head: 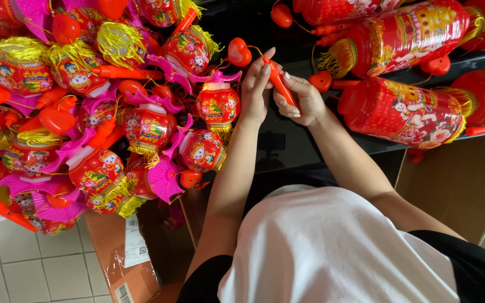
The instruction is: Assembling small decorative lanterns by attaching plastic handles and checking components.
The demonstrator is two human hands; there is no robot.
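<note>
Head view: my left hand (pixel 255 90) and right hand (pixel 303 101) both pinch the orange handle stick (pixel 279 83) above the dark table (pixel 287 143). Its thin wire to the heart piece (pixel 238 52) could snag on the lantern pile (pixel 102 112), I judge.

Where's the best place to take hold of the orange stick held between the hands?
Probably the lower shaft of the orange stick, from the right. It slants up-left, the left hand covers its upper end, and the right hand already pinches the free lower part.
</note>
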